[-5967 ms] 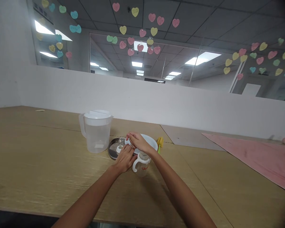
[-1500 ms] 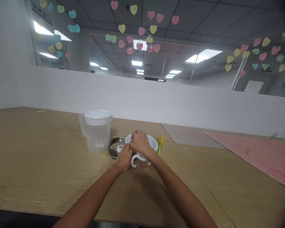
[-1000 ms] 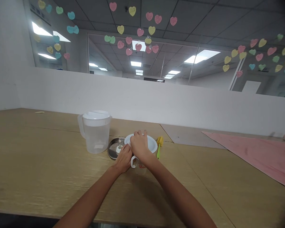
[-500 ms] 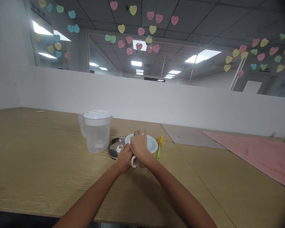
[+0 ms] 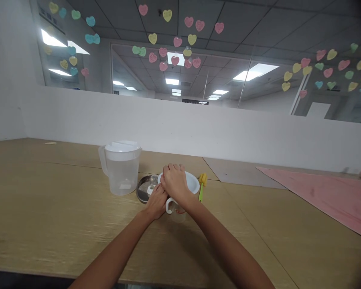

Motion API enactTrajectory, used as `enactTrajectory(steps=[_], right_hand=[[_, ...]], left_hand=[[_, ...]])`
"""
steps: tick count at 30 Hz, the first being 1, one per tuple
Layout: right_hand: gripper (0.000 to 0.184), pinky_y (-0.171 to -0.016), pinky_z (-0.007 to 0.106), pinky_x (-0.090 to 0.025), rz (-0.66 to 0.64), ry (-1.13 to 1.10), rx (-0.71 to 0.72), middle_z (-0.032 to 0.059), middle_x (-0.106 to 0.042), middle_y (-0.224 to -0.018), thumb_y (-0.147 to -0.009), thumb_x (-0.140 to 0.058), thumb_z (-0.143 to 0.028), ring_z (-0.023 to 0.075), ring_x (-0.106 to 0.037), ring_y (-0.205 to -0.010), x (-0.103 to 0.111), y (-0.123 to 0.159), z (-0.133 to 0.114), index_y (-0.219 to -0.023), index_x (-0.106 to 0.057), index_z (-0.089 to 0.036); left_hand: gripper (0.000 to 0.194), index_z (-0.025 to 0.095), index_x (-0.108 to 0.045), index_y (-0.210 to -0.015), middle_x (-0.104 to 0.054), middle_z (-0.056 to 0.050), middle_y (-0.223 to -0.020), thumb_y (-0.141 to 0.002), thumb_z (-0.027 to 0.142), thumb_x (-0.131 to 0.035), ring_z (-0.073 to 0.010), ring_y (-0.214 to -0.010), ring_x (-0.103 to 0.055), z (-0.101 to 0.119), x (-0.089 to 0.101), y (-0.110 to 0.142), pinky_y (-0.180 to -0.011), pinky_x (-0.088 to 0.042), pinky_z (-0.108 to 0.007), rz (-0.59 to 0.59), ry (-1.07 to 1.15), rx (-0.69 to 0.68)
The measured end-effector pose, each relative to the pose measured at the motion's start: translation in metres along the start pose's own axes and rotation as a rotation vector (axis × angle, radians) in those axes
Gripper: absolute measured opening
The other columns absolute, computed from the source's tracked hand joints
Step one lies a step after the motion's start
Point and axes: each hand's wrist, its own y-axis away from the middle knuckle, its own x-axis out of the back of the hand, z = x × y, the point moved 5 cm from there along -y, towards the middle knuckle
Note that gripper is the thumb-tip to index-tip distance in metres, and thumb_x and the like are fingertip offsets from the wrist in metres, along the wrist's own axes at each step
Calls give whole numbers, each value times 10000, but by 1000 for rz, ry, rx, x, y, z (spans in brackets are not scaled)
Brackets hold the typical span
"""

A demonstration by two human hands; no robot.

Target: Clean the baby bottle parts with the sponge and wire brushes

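A clear baby bottle with white handles (image 5: 172,208) stands on the wooden table (image 5: 48,200). My right hand (image 5: 174,182) is closed over its top, fingers curled down around the cap area. My left hand (image 5: 157,201) is pressed against the bottle's left side by the handle, fingers curled. Right behind the hands sits a white bowl (image 5: 193,184). What lies under my right palm is hidden.
A clear lidded pitcher of water (image 5: 120,167) stands to the left. A dark round metal lid (image 5: 142,189) with small bottle parts lies between pitcher and bowl. A yellow-green brush (image 5: 202,184) lies right of the bowl. A pink sheet (image 5: 325,198) covers the far right.
My right hand has gone from pinching something above the bottle to covering its top, and has turned a little to the left. The left hand stays at the bottle's side.
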Motion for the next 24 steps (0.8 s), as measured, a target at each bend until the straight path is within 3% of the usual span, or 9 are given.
enactTrajectory(steps=[3, 7, 12, 24], right_hand=[[188, -780, 353, -374, -121, -7, -20, 143, -628, -907, -840, -451, -210, 230, -568, -865, -5, 0, 3, -927, -592, -121], [202, -608, 279, -390, -246, -49, -43, 140, -655, -826, -848, -446, -197, 211, -615, -728, -9, 1, 6, -789, -630, -137], [194, -583, 259, -379, -222, -80, -31, 115, -667, -804, -836, -471, -202, 214, -625, -740, -4, -1, 7, -761, -645, -157], [253, -585, 252, -336, -164, -166, 9, 106, -674, -789, -836, -440, -227, 186, -602, -729, 8, 1, -1, -762, -675, -171]], left_hand=[[337, 140, -540, -1115, -546, -138, -1167, -804, 230, -446, -272, -1146, -426, 2, 1, 0, -978, -311, -480, -2, -3, -5], [349, 150, -526, -1114, -549, -133, -1134, -782, 240, -466, -267, -1102, -446, 3, 3, 0, -966, -324, -483, 15, 5, -14], [305, 167, -536, -1077, -565, -117, -1073, -796, 244, -443, -251, -1056, -469, 0, 3, 0, -953, -336, -471, 6, 33, 12], [391, 162, -489, -1194, -547, -124, -1174, -821, 261, -423, -275, -1126, -440, 3, 8, -3, -943, -338, -461, -5, 68, 39]])
